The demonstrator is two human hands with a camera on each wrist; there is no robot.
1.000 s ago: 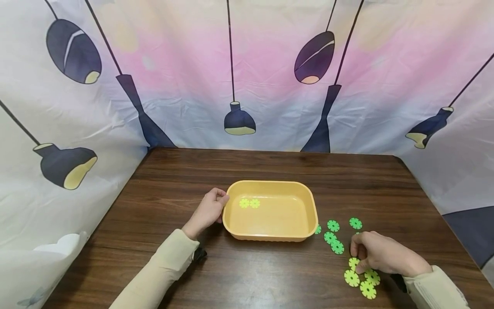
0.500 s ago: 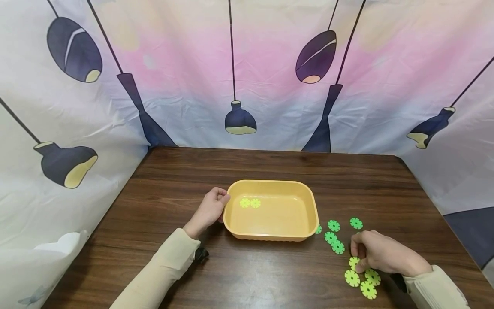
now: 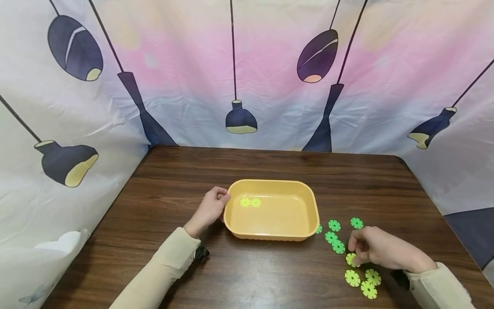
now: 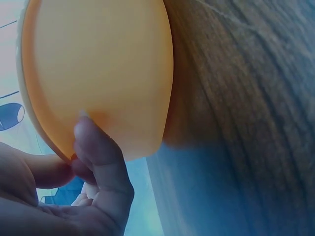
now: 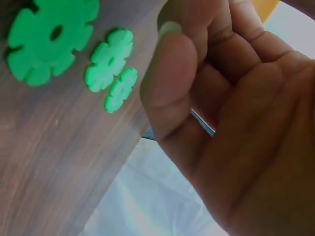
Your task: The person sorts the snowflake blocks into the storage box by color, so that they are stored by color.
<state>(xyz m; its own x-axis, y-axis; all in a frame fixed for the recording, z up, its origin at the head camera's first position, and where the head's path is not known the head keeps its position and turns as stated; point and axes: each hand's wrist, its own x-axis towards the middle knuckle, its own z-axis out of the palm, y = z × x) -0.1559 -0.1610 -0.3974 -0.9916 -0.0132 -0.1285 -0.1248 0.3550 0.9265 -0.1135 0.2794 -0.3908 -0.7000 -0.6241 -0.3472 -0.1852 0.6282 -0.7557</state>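
My left hand (image 3: pixel 210 208) grips the left rim of a yellow plastic tub (image 3: pixel 270 236); in the left wrist view, thumb and fingers pinch the tub's wall (image 4: pixel 108 64). Two yellow notched plastic discs (image 3: pixel 245 202) lie inside, side by side. At the right, my right hand (image 3: pixel 382 249) pinches a yellow notched disc (image 3: pixel 350 259) between thumb and fingers, partly covered by the thumb. Several other yellow discs (image 3: pixel 352 278) lie on the table just below this hand. In the right wrist view the curled thumb and fingers (image 5: pixel 170 69) hide the pinched disc.
Several green notched discs (image 3: pixel 334 225) are scattered between the tub and my right hand, one partly hidden by the tub's right end. The dark wooden table (image 3: pixel 239 274) ends at a hanging cloth (image 3: pixel 185 120) printed with lamps.
My right hand has shifted slightly up and left, carrying the pinched yellow disc away from the other yellow ones. The left hand stays at the tub's rim.
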